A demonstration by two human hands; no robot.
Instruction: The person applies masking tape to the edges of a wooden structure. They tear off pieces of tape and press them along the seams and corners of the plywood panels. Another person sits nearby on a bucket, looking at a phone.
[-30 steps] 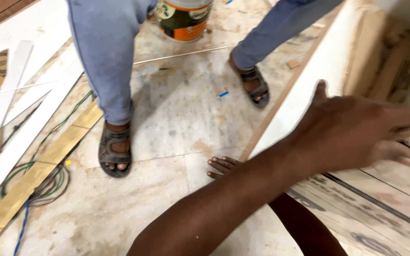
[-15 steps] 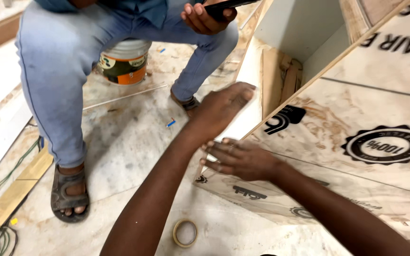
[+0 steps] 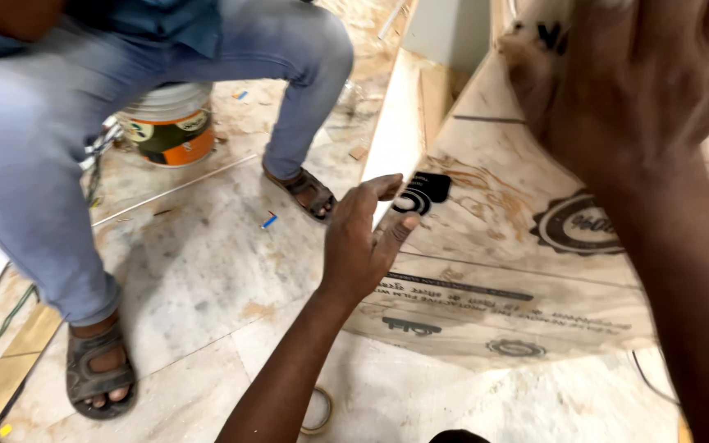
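The left hand (image 3: 361,246) lies open, its fingers spread flat against the left edge of a large plywood sheet (image 3: 502,271) that leans tilted over the floor. The right hand (image 3: 617,74) is close to the camera and blurred; it rests high on the sheet's face, fingers loosely spread, though whether it grips an edge cannot be told.

With only flat palms on a slanted board, the sheet could likely slide or tip toward the floor, and fingers at its edge could be pinched against the white board (image 3: 395,123) standing just beside it.

On the marble floor (image 3: 207,279), a roll of tape (image 3: 315,410) lies near the left forearm. Another person sits on a paint bucket (image 3: 166,131), one sandalled foot (image 3: 309,190) near the sheet's edge and the other (image 3: 96,373) further out; those legs narrow the room to swing the sheet leftward.
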